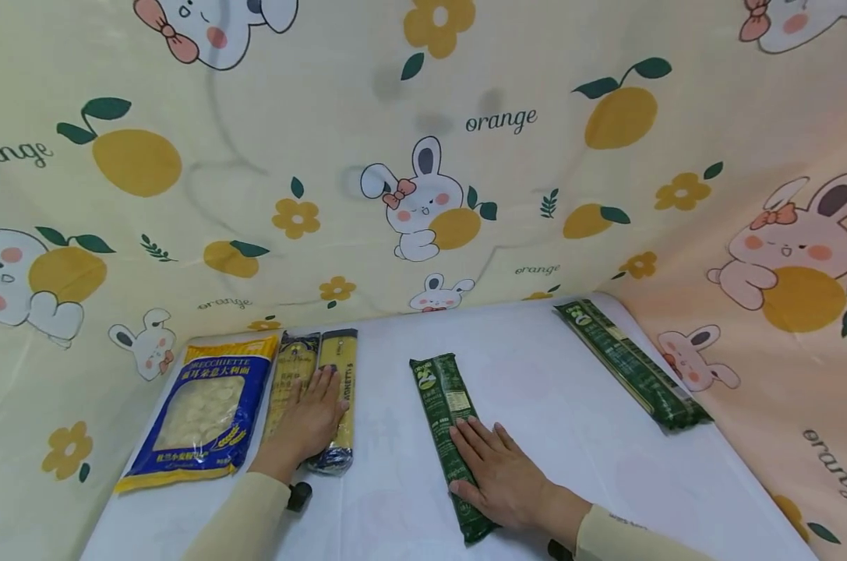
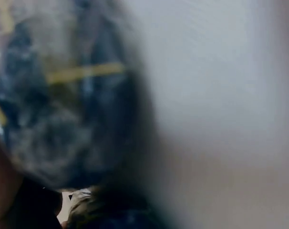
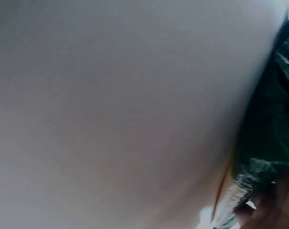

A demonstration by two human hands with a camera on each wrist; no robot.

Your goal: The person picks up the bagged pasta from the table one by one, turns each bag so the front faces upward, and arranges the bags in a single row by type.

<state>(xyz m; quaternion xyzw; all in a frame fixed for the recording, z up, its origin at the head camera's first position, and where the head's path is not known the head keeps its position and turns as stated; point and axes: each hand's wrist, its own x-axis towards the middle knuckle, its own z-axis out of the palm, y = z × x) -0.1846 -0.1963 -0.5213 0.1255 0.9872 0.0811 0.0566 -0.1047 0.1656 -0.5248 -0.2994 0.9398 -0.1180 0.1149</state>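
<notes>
In the head view my left hand [image 1: 314, 417] lies flat across two long packs of spaghetti, its fingers straight. The right one is a yellow spaghetti pack [image 1: 347, 343]; beside it lies a second pasta pack [image 1: 298, 349] with a dark top. The dark crinkled end of a pack [image 2: 68, 109] fills the left of the left wrist view, blurred. My right hand [image 1: 503, 479] rests on a dark green noodle pack [image 1: 440, 397], fingers spread over its lower half. The right wrist view catches the edge of that green pack [image 3: 268, 114] at its right side.
A blue and yellow bag of orecchiette [image 1: 202, 413] lies left of the spaghetti packs. Another dark green pack [image 1: 626, 362] lies slanted along the right edge of the white table [image 1: 535, 374]. A printed cloth [image 1: 339, 101] with rabbits and oranges hangs behind and at both sides.
</notes>
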